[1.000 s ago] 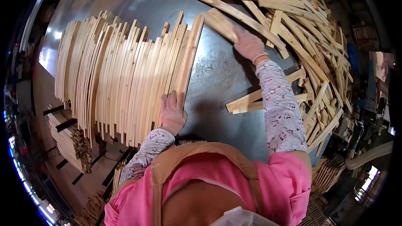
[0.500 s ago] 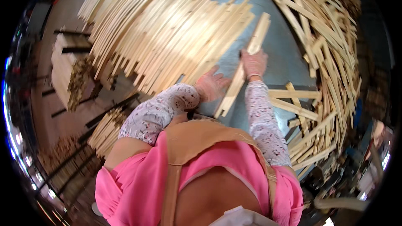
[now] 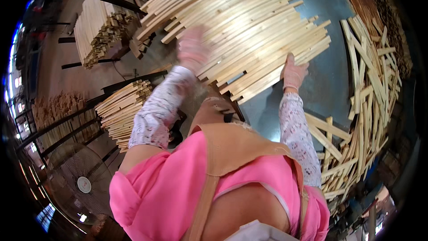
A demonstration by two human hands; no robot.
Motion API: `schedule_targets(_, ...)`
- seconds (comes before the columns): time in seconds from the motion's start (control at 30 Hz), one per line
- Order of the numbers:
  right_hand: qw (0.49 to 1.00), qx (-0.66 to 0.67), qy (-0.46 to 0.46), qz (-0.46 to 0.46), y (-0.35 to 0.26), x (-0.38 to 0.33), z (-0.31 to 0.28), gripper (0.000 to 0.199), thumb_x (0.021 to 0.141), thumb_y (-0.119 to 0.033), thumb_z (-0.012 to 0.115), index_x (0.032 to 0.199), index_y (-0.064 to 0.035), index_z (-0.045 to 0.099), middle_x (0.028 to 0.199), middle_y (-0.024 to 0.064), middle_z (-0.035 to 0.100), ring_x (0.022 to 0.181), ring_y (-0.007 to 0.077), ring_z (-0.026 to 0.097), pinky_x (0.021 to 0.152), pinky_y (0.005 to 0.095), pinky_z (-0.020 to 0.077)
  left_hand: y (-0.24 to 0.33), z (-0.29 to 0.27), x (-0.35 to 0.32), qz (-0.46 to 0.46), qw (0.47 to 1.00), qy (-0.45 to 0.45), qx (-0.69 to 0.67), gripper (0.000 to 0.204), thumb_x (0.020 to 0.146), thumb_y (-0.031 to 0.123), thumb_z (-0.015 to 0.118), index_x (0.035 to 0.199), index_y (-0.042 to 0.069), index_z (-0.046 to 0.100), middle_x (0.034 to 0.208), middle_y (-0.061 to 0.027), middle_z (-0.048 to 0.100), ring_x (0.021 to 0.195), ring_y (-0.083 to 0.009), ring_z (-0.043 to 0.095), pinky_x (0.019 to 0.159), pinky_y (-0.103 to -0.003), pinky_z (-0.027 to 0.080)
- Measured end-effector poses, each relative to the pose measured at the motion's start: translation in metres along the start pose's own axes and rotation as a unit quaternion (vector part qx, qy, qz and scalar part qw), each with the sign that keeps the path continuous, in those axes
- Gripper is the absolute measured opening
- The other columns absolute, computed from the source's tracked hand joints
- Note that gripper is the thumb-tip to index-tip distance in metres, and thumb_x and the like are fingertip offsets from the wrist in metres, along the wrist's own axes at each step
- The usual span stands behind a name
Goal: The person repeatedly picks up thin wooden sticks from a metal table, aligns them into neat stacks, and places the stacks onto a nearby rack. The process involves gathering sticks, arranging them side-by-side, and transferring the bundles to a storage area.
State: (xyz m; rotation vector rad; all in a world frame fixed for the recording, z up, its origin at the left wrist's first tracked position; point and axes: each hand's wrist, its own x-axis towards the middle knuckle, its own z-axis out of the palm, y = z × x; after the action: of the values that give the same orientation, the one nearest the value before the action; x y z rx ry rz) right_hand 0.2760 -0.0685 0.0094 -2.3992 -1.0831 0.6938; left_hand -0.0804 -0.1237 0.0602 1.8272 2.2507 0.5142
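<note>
A row of pale wooden strips [image 3: 258, 35] lies side by side on a blue-grey table [image 3: 318, 76], their ends uneven. My right hand [image 3: 294, 73], in a thin pinkish glove, rests against the row's right-hand outer strip, thumb and fingers apart, gripping nothing that I can see. Over the left near ends of the strips is my left hand [image 3: 192, 50], gloved too and smeared by motion. Its fingers cannot be made out, nor whether it touches the wood. Flowered sleeves cover both forearms.
Loose wooden strips lie in a tangled heap [image 3: 372, 93] along the table's right side. Stacked strips [image 3: 100, 24] rest on dark metal bars at the far left, with another bundle [image 3: 125, 111] nearer. A round fan [image 3: 80, 183] stands at the lower left.
The single strip my right hand was holding now lies against the row, and that hand has let go of it. My left hand has swung left, over the strip ends. The view has shifted.
</note>
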Motion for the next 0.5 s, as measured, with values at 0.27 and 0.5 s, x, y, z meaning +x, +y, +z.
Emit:
schedule_targets(0.27,1.0,-0.016,0.017,-0.001,0.001,0.004,0.004,0.113,0.082,-0.062,0.082,0.162,0.0055,0.039,0.155,0.0375,0.048,0.138,0.0518,0.056,0.117,0.0504,0.0467,-0.131,-0.003,0.036,-0.199,0.98,-0.013,-0.009,0.075,0.099,0.063,0.059,0.147,0.006,0.064,0.148,-0.0247,0.063,0.138,-0.0424,0.058,0.116,-0.049,0.045)
schedule_targets(0.5,0.998,0.035,-0.039,-0.035,0.092,0.077,-0.056,0.086,0.088,-0.057,0.075,0.154,-0.0057,0.056,0.154,0.032,0.052,0.138,0.0479,0.057,0.117,0.0519,0.0458,-0.027,-0.02,-0.031,-0.111,0.929,-0.351,-0.013,0.057,0.098,0.059,0.066,0.115,0.005,0.075,0.119,-0.0223,0.075,0.12,-0.0385,0.069,0.103,-0.047,0.053)
